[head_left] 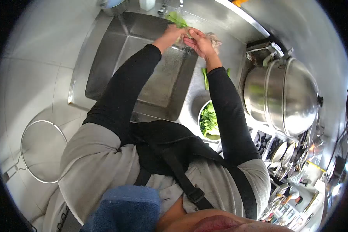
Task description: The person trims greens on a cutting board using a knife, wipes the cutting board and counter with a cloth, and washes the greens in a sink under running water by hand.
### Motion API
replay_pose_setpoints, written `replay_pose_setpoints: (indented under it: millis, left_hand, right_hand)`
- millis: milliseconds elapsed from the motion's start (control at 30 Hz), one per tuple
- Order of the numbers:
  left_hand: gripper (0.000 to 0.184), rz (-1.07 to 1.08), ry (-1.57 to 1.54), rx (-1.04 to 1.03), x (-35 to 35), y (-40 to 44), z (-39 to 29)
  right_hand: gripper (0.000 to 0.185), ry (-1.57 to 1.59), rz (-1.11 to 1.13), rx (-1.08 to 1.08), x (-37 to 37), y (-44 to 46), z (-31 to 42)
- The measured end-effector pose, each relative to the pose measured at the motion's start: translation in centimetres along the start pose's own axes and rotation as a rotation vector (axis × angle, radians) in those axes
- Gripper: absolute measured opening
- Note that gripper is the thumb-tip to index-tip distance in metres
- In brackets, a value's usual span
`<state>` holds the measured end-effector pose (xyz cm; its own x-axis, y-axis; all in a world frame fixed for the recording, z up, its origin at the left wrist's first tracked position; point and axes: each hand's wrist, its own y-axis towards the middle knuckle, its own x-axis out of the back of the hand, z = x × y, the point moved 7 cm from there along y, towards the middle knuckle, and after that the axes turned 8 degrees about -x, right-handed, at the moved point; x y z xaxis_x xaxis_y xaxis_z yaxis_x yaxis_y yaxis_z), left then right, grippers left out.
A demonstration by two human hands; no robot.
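Over the far end of a steel sink, my left hand is closed round the stem end of a leafy green vegetable, whose leaves point away from me. Close beside it, my right hand has its fingertips against the stems, its fingers curled. The faucet is just beyond the leaves. To the right of the sink, a round container holds cut green leaves, partly hidden by my right sleeve. A loose green piece lies on the counter beyond it.
A crumpled, translucent item lies by my right hand. A large domed steel pot stands to the right. A round wire-rimmed strainer hangs at the left. Farther back at the lower right are racks of dishes and another person.
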<state>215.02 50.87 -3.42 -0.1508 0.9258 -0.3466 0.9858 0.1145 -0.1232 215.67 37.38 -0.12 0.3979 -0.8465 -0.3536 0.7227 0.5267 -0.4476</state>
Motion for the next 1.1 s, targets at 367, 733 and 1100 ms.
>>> replay_pose_setpoints:
  millis: [367,733,1100]
  left_hand:
    - [0.027,-0.125,0.026,0.019,2.4,-2.4,-0.2]
    - [0.021,-0.253,-0.347,-0.11,9.8,-5.5,-1.5]
    - [0.023,-0.139,-0.26,-0.158,6.9,-2.2,-0.5]
  right_hand:
    - [0.027,-0.297,-0.06,-0.161,-1.0,0.4,-0.1]
    - [0.033,-0.453,0.094,-0.138,-7.5,7.8,0.2]
    - [0.024,-0.078,0.042,-0.057,-3.4,5.3,0.5]
